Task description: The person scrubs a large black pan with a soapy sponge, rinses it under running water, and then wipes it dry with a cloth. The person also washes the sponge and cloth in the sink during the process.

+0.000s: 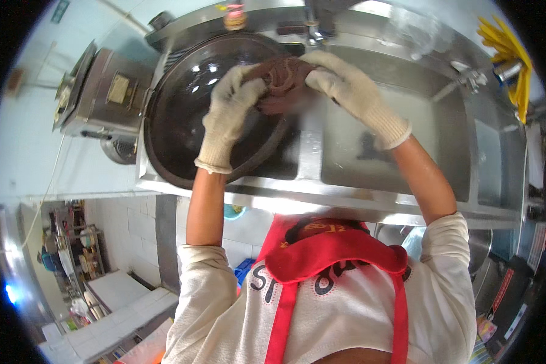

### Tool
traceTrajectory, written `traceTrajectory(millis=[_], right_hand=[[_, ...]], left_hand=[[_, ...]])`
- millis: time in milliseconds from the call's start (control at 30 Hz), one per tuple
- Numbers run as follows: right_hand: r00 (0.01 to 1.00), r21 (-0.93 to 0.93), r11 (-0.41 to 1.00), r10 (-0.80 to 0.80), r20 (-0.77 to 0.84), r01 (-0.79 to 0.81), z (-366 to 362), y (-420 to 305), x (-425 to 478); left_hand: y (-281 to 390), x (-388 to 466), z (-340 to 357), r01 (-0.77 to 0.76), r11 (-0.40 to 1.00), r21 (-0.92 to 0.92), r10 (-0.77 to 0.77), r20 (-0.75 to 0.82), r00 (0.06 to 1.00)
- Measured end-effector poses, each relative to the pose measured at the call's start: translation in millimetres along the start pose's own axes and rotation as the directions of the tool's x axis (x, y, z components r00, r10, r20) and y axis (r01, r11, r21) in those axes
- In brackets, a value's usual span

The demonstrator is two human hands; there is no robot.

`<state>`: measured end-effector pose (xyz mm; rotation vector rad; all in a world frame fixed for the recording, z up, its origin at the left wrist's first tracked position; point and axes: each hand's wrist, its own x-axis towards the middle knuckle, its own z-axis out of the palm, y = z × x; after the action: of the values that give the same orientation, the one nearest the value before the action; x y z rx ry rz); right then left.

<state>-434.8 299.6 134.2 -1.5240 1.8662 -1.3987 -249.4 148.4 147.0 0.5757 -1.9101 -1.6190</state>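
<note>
A reddish-brown cloth (284,77) is bunched between both my gloved hands, above the right rim of a big dark wok (177,104) and the sink divider. My left hand (236,104), in a cream knit glove, grips its left side. My right hand (346,86), in a matching glove, pinches its right end. The wok rests tilted over the left basin of the stainless steel sink (309,154). Cloudy water stands in the right basin, with a dark blurred shape in it that I cannot identify.
A faucet (315,34) rises behind the divider, and another tap (473,79) is at the right. Yellow rubber gloves (512,59) hang at the far right. A pink-labelled bottle (235,16) stands behind the wok. A metal appliance (104,95) is on the left.
</note>
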Motion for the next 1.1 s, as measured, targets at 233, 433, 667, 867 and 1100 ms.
traceTrajectory(millis=[233, 433, 667, 867, 1100], right_hand=[[0.985, 0.523, 0.837, 0.172, 0.027, -0.161, 94, -33, 58], [0.953, 0.971, 0.188, 0.289, 0.088, -0.147, 164, 18, 76], [0.885, 0.973, 0.231, 0.455, -0.096, -0.013, 190, 37, 65], [0.701, 0.797, 0.470, 0.416, -0.579, 0.380, 134, -24, 29], [0.665, 0.388, 0.851, 0.062, -0.744, 0.355, 73, 43, 11]], left_hand=[[-28, 13, -128, 0.134, 0.948, 0.288, -0.118, -0.073, 0.990], [-21, -15, -83, 0.026, 0.985, 0.170, -0.064, 0.225, 0.972], [-74, -25, -59, -0.471, 0.817, 0.333, 0.435, 0.181, 0.882], [-42, -25, 4, -0.524, 0.819, 0.236, 0.439, 0.331, 0.835], [-46, -10, 57, -0.301, 0.952, -0.049, 0.283, 0.509, 0.813]])
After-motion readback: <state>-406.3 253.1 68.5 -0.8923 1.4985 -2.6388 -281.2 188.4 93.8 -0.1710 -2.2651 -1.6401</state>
